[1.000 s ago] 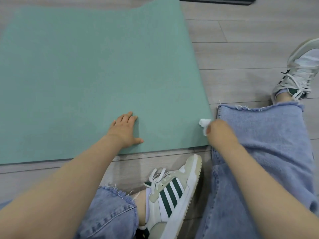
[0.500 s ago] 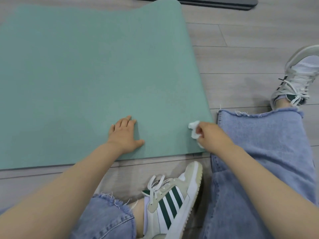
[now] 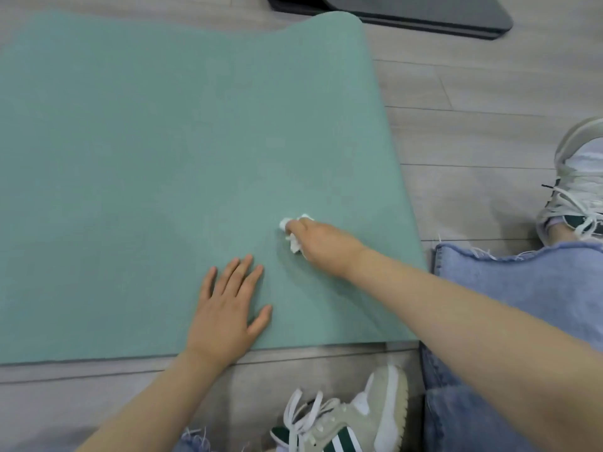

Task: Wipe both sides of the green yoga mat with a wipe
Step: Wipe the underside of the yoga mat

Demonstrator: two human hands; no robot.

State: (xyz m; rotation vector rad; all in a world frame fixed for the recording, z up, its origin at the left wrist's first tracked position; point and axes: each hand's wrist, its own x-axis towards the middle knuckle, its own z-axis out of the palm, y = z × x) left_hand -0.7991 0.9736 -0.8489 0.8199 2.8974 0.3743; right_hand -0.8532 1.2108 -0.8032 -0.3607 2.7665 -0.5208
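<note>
The green yoga mat [image 3: 156,151] lies flat on the wooden floor and fills most of the view. Its near right corner is by my knees. My left hand [image 3: 228,308] rests palm down on the mat near the front edge, fingers spread. To its upper right, my right hand [image 3: 319,243] presses a crumpled white wipe [image 3: 293,238] onto the mat, with the fingers closed around the wipe.
A dark mat [image 3: 408,14] lies on the floor beyond the green mat's far right corner. My legs in blue jeans [image 3: 522,288] and two white-and-green sneakers [image 3: 352,419] are at the right and bottom. Grey floorboards [image 3: 473,125] show to the right.
My right hand has carried the wipe from the mat's right edge leftward and further onto the mat. My left hand has stayed flat on the mat.
</note>
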